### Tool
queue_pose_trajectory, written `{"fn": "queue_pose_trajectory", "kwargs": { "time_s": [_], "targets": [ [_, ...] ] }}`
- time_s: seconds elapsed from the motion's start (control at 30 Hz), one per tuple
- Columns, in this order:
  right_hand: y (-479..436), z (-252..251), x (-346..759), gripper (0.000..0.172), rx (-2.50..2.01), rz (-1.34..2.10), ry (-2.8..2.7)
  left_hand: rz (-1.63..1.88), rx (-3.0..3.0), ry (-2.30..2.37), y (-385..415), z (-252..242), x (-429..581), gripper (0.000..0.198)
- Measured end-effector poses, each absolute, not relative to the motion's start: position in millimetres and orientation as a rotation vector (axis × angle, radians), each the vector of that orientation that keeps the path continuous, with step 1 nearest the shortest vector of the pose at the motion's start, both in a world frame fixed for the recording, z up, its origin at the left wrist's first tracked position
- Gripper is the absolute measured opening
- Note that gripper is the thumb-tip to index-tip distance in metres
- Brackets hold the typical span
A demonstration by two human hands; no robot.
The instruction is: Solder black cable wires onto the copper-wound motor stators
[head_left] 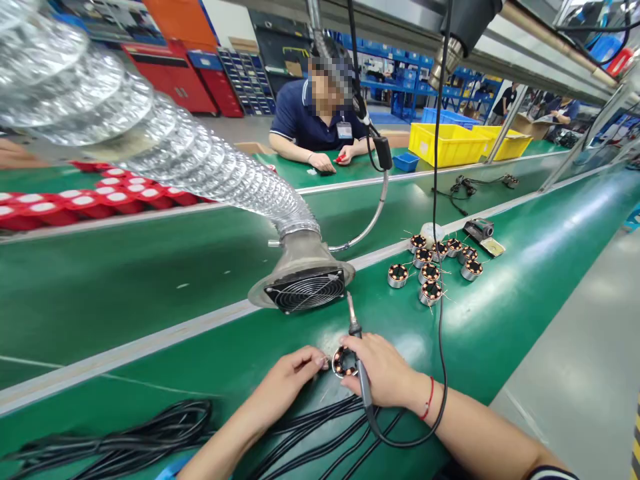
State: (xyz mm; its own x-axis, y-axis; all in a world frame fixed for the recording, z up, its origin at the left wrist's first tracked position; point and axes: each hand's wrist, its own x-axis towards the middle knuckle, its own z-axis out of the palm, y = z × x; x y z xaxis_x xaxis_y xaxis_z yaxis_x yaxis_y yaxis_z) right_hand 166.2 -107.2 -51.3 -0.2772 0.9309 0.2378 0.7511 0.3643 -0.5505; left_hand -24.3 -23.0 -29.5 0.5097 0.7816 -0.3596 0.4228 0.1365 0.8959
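Note:
My right hand is closed around a motor stator, a metal ring with copper windings and a black core. The same hand also holds a soldering iron, whose tip points up and away from me, towards the fan. Left of the stator, my left hand pinches with thumb and forefinger at what looks like a thin wire; the fingertips partly hide it. Several more stators with loose wire ends stand on the green bench to the right.
A fume duct with a fan grille hangs just beyond my hands. Black cables lie in front of me. The iron's cord hangs down on the right. Across the line sits a co-worker near yellow bins.

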Motion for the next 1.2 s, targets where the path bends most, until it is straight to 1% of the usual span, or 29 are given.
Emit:
{"fn": "queue_pose_trajectory", "kwargs": {
  "time_s": [0.2,0.33,0.4,0.47,0.53,0.6,0.7,0.77,0.83,0.97,1.07,1.2],
  "targets": [
    [-108,-48,165,0.067,-1.474,0.393,-2.135,0.278,1.216,0.997,-29,-21,-23,0.046],
    [-108,-42,162,0.064,-1.412,0.384,-2.199,0.379,1.107,0.994,-33,-21,-15,0.051],
    [-111,-38,164,0.061,-1.384,0.419,-2.187,0.447,1.1,1.012,-37,-21,-13,0.054],
    [-113,-38,170,0.055,-1.409,0.463,-2.117,0.488,1.096,1.01,-39,-22,-12,0.053],
    [-113,-42,178,0.05,-1.451,0.498,-2.034,0.458,1.114,1.018,-40,-25,-14,0.055],
    [-110,-49,186,0.053,-1.481,0.517,-1.976,0.333,1.246,0.98,-41,-28,-16,0.051],
    [-108,-54,193,0.055,-1.516,0.404,-1.971,0.173,1.477,0.882,-42,-29,-19,0.033],
    [-108,-54,195,0.055,-1.512,0.314,-1.993,0.155,1.589,0.843,-42,-27,-20,0.024],
    [-108,-53,195,0.057,-1.507,0.275,-2.007,0.169,1.684,0.8,-41,-23,-21,0.021],
    [-109,-52,193,0.057,-1.523,0.289,-2.025,0.213,1.724,0.695,-38,-15,-22,0.024],
    [-109,-51,191,0.056,-1.476,0.354,-2.083,0.283,1.534,0.691,-39,-16,-17,0.029],
    [-110,-48,191,0.055,-1.404,0.389,-2.112,0.349,1.211,0.831,-41,-23,-11,0.042]
  ]
}}
